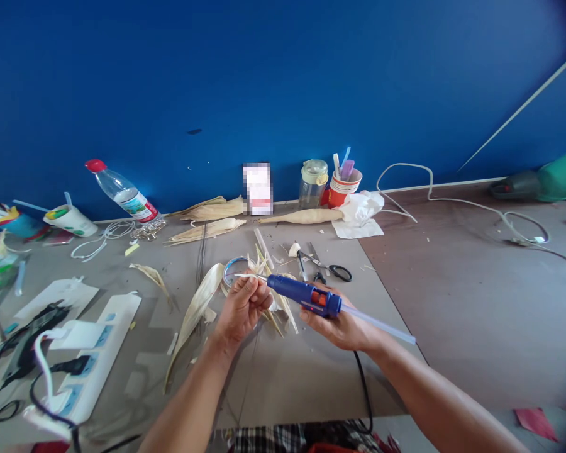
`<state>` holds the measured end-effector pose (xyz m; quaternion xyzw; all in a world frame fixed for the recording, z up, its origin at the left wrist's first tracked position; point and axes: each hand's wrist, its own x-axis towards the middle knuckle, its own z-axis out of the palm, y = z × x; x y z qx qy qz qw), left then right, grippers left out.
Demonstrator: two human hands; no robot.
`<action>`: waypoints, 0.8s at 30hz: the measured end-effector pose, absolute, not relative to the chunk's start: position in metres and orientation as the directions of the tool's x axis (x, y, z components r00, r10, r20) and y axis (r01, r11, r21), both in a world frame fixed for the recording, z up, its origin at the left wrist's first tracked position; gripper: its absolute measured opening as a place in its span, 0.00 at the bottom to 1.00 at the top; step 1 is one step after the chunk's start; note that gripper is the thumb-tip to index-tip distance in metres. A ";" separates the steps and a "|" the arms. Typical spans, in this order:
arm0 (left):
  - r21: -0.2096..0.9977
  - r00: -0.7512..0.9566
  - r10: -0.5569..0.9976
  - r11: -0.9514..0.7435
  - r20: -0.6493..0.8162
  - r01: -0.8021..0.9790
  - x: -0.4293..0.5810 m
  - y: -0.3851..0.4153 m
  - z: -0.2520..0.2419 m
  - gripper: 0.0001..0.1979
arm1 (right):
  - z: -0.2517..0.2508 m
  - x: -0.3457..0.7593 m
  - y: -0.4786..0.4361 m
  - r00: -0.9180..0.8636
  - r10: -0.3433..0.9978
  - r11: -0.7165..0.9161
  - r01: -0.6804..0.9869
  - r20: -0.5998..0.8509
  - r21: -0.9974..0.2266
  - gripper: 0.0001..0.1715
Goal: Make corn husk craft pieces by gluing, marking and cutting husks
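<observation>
My right hand (332, 321) is wrapped round a blue hot glue gun (295, 292), with a clear glue stick (382, 325) jutting from its back end. The gun's nozzle points left and reaches my left hand (245, 302). Thumb and fingers of that hand are pinched together on a small pale piece (243, 275), too small to name. Just beyond my hands lie a roll of tape (231, 267) and dried corn husks (193, 321). Scissors (337, 272) with black handles rest past the glue gun.
A white power strip (104, 352) with plugs and cords sits at the left. Along the blue wall stand a tilted plastic bottle (129, 201), a phone (258, 189), a jar (312, 185) and paper cups (345, 189). A white cable (476, 202) runs right towards a green tool (554, 179).
</observation>
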<state>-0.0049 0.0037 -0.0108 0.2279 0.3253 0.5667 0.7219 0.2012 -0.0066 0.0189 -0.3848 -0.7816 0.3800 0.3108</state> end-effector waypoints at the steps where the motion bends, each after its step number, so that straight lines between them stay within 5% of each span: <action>1: 0.696 0.145 0.966 0.256 -0.216 -0.671 -0.005 0.004 -0.011 0.13 | 0.019 0.200 -0.007 -0.511 0.838 0.416 0.369 0.192 -0.831 0.14; 8: 0.696 0.169 0.968 0.250 -0.184 -0.673 -0.006 0.005 -0.010 0.14 | 0.017 0.200 -0.006 -0.490 0.843 0.440 0.394 0.221 -0.807 0.12; 24: 0.683 0.179 0.951 0.306 -0.253 -0.663 -0.003 0.001 -0.005 0.17 | 0.013 0.199 -0.002 -0.551 0.722 0.582 0.158 0.417 -0.798 0.07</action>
